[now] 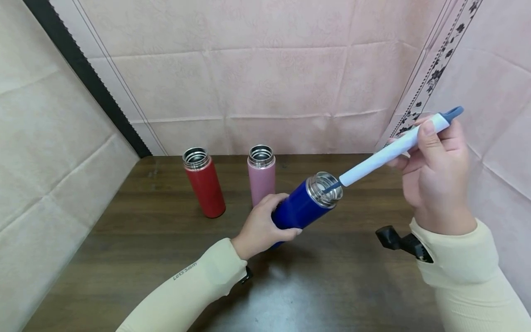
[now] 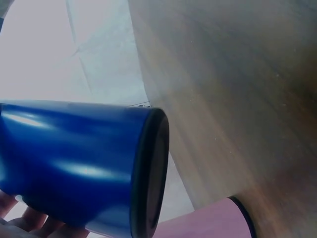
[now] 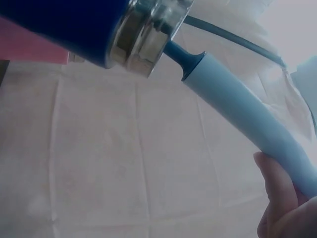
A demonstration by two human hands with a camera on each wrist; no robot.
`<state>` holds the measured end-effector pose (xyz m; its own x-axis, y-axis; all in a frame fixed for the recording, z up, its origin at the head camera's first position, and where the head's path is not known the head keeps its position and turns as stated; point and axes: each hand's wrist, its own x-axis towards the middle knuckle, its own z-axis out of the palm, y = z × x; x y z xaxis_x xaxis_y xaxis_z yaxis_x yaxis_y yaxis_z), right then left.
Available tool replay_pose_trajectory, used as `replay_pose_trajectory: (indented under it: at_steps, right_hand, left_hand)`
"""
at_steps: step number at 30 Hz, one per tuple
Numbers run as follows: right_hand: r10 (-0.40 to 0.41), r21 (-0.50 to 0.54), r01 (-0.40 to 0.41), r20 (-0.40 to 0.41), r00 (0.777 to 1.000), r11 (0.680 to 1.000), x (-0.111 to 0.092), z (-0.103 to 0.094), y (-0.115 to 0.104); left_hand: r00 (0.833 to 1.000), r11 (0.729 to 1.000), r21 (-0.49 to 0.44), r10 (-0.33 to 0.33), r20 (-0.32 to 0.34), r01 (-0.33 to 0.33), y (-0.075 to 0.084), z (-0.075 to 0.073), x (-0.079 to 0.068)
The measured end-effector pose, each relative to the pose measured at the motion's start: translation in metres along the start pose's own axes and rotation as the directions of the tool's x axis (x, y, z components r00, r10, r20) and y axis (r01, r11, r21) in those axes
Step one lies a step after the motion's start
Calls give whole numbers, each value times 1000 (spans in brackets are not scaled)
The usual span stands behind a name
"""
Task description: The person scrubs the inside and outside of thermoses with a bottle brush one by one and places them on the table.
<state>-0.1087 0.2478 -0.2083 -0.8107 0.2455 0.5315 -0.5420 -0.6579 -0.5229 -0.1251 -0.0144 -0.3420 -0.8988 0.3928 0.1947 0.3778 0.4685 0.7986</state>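
My left hand (image 1: pixel 265 226) grips a blue steel bottle (image 1: pixel 296 207) round its body, tilting its open mouth up to the right. Its dark-rimmed base shows in the left wrist view, raised off the table. In my right hand (image 1: pixel 439 170) is the pale blue handle of a bottle brush (image 1: pixel 381 157), pinched between thumb and fingers near its dark blue loop end. The brush's thin dark neck runs into the bottle mouth (image 3: pixel 151 37), and its head is hidden inside. Left-hand fingers (image 2: pixel 34 220) curl under the blue body in the left wrist view.
A red bottle (image 1: pixel 205 189) and a pink bottle (image 1: pixel 262 177) stand uncapped on the dark wooden table (image 1: pixel 137 258), left of and behind the blue one. Pale cloth (image 1: pixel 282 83) hangs along the back and both sides. A black wrist mount (image 1: pixel 400 242) juts from the right sleeve.
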Motion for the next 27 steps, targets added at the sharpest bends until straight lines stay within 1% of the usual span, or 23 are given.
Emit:
replay_pose_trajectory:
  at_steps: [5,6,7,8,9,10,12,13,14,17,21,23,27]
  right_hand:
    - [-1,-8,1,45,999,1000,-4,5,2]
    - [-12,-53,14,44,999,999,-4,6,3]
    - [-9,-52,11,50,999,999,-5,7,5]
    - [-15,-91,20,48,999,996,-6,8,6]
    - [-9,-105,14,48,999,994,-6,8,8]
    - [-10,-151,17,46,999,988,-7,9,11]
    - [6,-218,5,52,999,976,-9,10,17]
    - [24,-225,-10,60,998,974,-10,11,20]
    - [34,-266,-16,63,997,964,-11,12,22]
    - [67,-319,-37,84,994,947,-15,14,31]
    - [96,-400,-41,118,988,915,-20,17,42]
    - [119,-454,-44,140,983,890,-22,18,47]
    - [169,-571,-56,147,975,819,-26,19,54]
  left_hand:
    - [999,999,-30,20,-36,-21,-1,1,-1]
    - [999,999,-30,21,-41,-23,-1,2,-1]
    - [999,999,-30,22,-44,-24,-1,2,-1]
    - [999,999,-30,23,-47,-24,-1,2,-1]
    - [999,999,-31,23,-49,-24,-1,3,-1]
    - [998,999,-30,23,-53,-24,-1,3,-1]
    - [998,999,-28,21,-59,-23,-2,4,-1]
    - [998,999,-30,21,-61,-23,-2,4,-1]
    - [998,999,-32,20,-62,-22,-2,4,0]
    - [998,999,-40,15,-65,-18,0,4,0]
    - [998,999,-36,12,-69,-15,1,5,1]
    - [997,999,-30,18,-70,-20,2,6,1]
    - [997,999,-19,33,-63,-34,3,7,2]
